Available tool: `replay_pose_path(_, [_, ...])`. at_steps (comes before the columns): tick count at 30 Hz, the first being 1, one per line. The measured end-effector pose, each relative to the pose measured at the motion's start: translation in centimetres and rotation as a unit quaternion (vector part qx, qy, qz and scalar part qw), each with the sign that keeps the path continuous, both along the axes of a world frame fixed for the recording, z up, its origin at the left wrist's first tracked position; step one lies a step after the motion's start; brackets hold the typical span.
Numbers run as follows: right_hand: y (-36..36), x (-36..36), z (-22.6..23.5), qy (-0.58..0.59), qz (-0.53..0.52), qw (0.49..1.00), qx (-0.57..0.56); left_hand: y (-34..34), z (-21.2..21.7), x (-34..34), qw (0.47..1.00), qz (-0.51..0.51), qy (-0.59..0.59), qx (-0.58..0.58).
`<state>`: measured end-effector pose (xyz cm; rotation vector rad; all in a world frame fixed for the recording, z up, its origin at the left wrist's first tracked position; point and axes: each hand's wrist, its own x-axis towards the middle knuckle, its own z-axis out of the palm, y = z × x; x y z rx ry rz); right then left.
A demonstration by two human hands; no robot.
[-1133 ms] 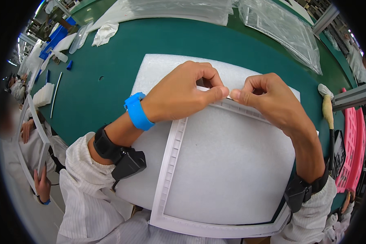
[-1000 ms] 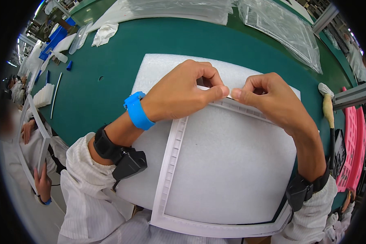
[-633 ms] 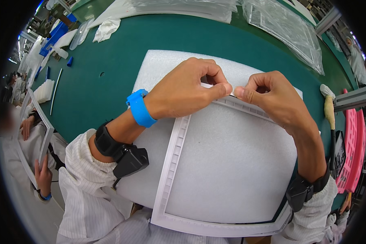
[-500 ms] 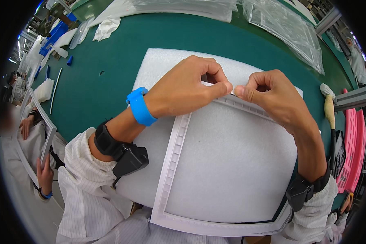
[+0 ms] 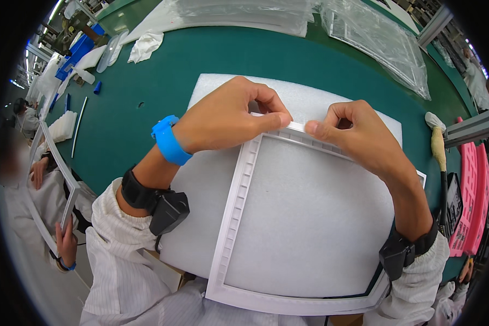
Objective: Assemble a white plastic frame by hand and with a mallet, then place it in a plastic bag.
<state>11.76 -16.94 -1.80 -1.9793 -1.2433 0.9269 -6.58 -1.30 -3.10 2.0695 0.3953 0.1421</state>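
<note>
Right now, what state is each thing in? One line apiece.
Foam sheet: lying on green bench
White frame: lying on foam sheet, ribs visible
Left grip: pinched at frame's far bar
Right grip: pinched at same bar
Blue wristband: fastened
White cloth: crumpled
Clear film, far right: wrinkled
Co-worker's frame: held up, tilted

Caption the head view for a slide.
Left hand and right hand pinch a white slotted frame over white foam.

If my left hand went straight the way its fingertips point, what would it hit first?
Most likely your right hand, at the thumb, across a small gap along the white frame's far side; depth is unclear.
</note>
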Motion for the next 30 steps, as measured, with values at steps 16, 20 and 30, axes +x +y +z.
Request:
replay_pose_path(16, [0.2, -0.4, 0.1, -0.047, -0.005, 0.999, -0.006, 2.2, 0.7, -2.8, 1.0, 0.005, 0.023, -0.002])
replay_pose_path(20, [0.2, -0.5, 0.1, -0.043, -0.006, 0.999, -0.002, 1.9, 1.1, -2.7, 0.999, 0.008, 0.03, 0.01])
replay_pose_path(30, [-0.2, 0.2, 0.7, -0.034, 0.024, 0.999, -0.02, 0.9, 1.8, -2.4, 0.997, 0.016, 0.057, 0.05])
